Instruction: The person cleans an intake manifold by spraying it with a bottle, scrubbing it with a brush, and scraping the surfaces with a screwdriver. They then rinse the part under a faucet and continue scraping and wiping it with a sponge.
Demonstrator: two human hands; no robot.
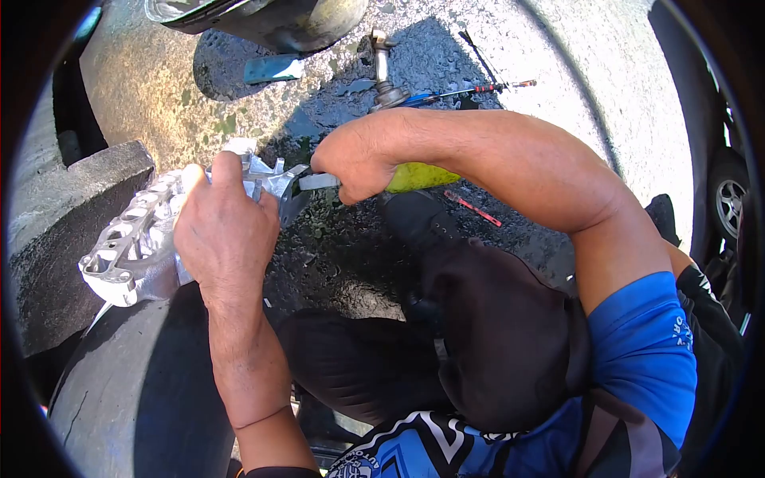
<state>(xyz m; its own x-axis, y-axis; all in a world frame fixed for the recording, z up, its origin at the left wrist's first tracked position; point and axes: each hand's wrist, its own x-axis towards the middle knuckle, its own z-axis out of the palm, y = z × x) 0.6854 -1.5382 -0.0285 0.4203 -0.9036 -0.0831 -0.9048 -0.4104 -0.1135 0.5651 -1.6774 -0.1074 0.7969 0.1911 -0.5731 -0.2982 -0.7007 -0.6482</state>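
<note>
My left hand point(227, 227) is closed over a silvery cast-metal engine part point(131, 239), which has a row of openings along its top. That part rests on a dark rounded surface point(103, 374) at the left. My right hand point(358, 159) is a closed fist around a flat grey tool point(319, 182), whose end sticks out towards the right end of the casting. Its handle is hidden in the fist, so I cannot tell its exact kind. Something bright yellow-green point(422, 177) shows just below my right wrist.
A grimy metal container point(311, 24) stands at the top, with a blue block point(272, 69) below it. Beyond my right hand lie a metal shaft point(382, 68) and a screwdriver point(466, 92) on wet ground. A red strip point(474, 209) lies near my shoe. A concrete ledge point(72, 191) borders the left.
</note>
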